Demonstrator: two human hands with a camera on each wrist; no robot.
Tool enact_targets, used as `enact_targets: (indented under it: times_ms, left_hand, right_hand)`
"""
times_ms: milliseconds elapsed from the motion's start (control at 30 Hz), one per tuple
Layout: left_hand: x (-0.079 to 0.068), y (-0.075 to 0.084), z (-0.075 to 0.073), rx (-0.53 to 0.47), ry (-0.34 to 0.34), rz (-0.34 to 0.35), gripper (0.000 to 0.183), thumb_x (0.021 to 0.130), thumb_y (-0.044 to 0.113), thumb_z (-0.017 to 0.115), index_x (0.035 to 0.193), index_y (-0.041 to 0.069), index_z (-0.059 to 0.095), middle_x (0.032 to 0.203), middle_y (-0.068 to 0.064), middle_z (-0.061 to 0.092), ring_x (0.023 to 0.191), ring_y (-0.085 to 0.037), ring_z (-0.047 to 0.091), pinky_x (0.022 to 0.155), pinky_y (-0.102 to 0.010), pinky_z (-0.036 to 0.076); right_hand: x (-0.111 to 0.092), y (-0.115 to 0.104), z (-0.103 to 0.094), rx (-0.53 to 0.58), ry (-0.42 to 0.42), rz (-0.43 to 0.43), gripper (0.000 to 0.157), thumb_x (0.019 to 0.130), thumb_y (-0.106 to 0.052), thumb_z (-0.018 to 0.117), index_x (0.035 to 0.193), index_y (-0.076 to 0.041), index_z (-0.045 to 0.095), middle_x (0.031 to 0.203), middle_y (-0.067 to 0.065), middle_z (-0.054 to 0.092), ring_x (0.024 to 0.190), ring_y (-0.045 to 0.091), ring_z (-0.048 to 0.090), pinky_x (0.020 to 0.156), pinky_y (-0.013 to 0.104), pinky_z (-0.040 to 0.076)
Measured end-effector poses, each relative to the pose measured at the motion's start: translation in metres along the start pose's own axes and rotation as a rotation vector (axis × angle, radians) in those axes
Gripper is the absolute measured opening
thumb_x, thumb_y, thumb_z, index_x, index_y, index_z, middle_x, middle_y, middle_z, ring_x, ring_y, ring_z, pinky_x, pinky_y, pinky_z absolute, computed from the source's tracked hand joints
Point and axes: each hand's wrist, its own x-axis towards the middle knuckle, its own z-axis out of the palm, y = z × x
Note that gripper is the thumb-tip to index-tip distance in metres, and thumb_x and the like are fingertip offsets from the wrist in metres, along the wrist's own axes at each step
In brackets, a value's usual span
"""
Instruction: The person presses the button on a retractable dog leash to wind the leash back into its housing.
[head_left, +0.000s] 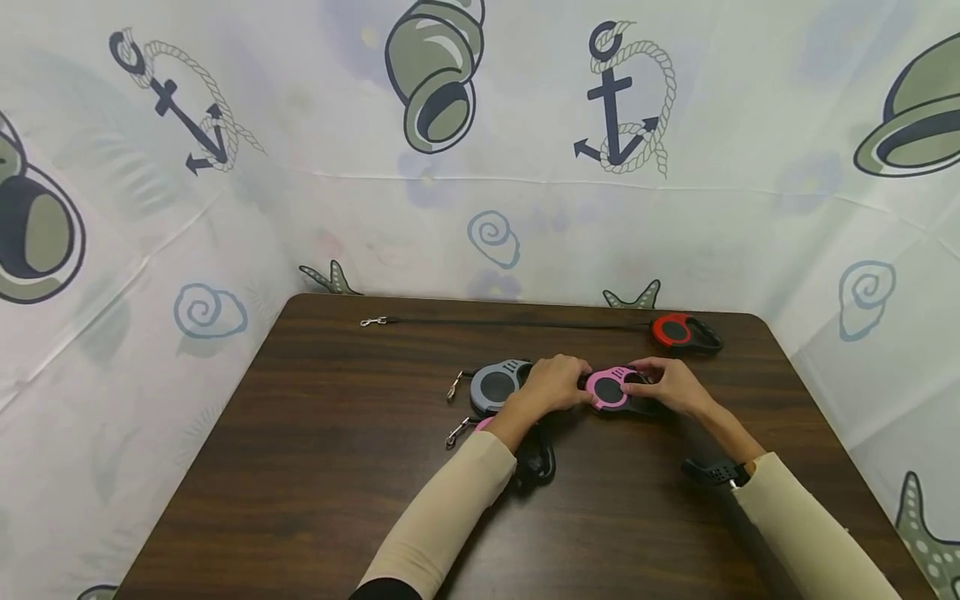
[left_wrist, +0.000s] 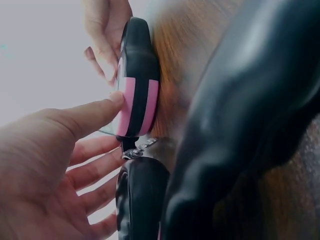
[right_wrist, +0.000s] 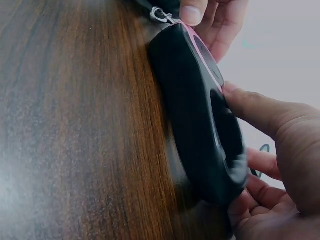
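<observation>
A pink and black retractable dog leash [head_left: 610, 388] lies on the table between both hands. My left hand [head_left: 555, 385] holds its front end, the thumb on the pink casing in the left wrist view. Its other fingers reach along the far side, by the short black strap and metal clip [left_wrist: 147, 146]. At the opposite end, my right hand [head_left: 675, 387] grips the black handle [right_wrist: 187, 110], thumb on top and fingers around its outer side. Under my left forearm lie a grey retractable leash [head_left: 495, 386] and a second pink one [head_left: 483, 424], both partly hidden.
Along the back of the brown table [head_left: 315, 467] lies a red and black retractable leash [head_left: 675, 331], its cord [head_left: 517, 322] drawn out leftward to a metal clip [head_left: 373, 321]. Patterned cloth [head_left: 540, 225] hangs behind the table. A black watch [head_left: 712, 473] is on the right wrist.
</observation>
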Motion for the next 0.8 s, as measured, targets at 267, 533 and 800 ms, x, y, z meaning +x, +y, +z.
enact_targets:
  times_ms: [267,533,800]
  left_hand:
    - [-0.003,-0.005,-0.003,0.001,0.014,0.012,0.050,0.096,0.046,0.078,0.138,0.019,0.071,0.133,0.002,0.073,0.121,-0.017,0.068,0.099,-0.035,0.054]
    - [-0.014,-0.023,-0.012,-0.080,0.092,0.047,0.052,0.098,0.045,0.077,0.142,0.019,0.068,0.134,0.002,0.072,0.122,-0.015,0.067,0.099,-0.035,0.055]
    - [-0.036,-0.059,-0.029,-0.114,0.194,0.062,0.051,0.099,0.041,0.076,0.142,0.014,0.067,0.132,-0.003,0.072,0.119,-0.020,0.069,0.096,-0.042,0.057]
  right_hand:
    - [-0.001,-0.006,-0.003,-0.021,0.001,0.006,0.053,0.093,-0.030,0.084,0.130,0.005,0.070,0.103,0.014,0.069,0.084,0.022,0.056,0.069,0.027,0.047]
    - [-0.004,-0.009,-0.019,-0.019,0.014,-0.001,0.054,0.098,-0.033,0.079,0.136,0.003,0.066,0.113,0.017,0.073,0.094,0.026,0.065,0.075,0.026,0.054]
    - [-0.003,-0.003,-0.040,-0.088,0.078,-0.041,0.055,0.101,-0.034,0.075,0.139,0.004,0.064,0.117,0.019,0.072,0.103,0.031,0.066,0.081,0.022,0.052]
